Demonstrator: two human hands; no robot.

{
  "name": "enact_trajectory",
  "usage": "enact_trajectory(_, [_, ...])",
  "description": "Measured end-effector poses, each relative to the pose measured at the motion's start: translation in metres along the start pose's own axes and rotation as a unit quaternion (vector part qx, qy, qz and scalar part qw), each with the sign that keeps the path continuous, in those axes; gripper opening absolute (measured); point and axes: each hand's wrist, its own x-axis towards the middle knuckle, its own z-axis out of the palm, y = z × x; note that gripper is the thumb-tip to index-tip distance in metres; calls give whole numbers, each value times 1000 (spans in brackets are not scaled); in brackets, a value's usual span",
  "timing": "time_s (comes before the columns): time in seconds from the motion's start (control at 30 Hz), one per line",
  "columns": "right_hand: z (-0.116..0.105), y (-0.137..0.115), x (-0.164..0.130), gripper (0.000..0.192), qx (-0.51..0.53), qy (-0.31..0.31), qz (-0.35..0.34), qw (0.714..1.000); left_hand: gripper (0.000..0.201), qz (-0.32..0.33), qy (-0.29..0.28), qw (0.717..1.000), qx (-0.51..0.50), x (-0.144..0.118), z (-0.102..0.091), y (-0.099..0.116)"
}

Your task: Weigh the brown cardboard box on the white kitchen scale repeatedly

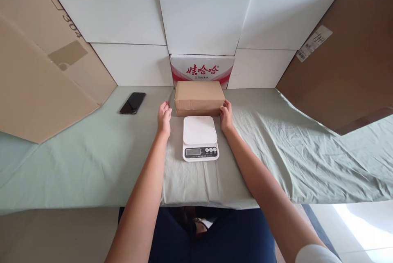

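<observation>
A small brown cardboard box [199, 97] lies on the green cloth just behind a white kitchen scale [200, 137]. My left hand [164, 116] hovers open a little left of the box's left end, fingers spread and apart from the cardboard. My right hand [226, 115] rests against the box's right end, fingers touching its side. The scale's platform is bare and its display is dark.
A black phone [133, 102] lies on the cloth at the back left. A red-and-white printed carton [202, 70] stands behind the box. White cartons [202, 15] line the back; large brown cardboard sheets lean at left [39, 62] and right [346, 58].
</observation>
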Motion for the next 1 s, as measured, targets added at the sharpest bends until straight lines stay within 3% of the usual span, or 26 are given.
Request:
enact_trajectory(0.43, [-4, 6, 3, 47, 2, -4, 18, 1000, 64, -10, 5, 1000, 19, -3, 3, 3])
enact_trajectory(0.73, [-2, 5, 2, 50, -24, -17, -9, 1000, 57, 19, -73, 996, 45, -3, 12, -3])
enact_trajectory(1.0, [12, -19, -19, 49, -110, -17, -47, 993, 52, 45, -112, 990, 80, -6, 13, 1])
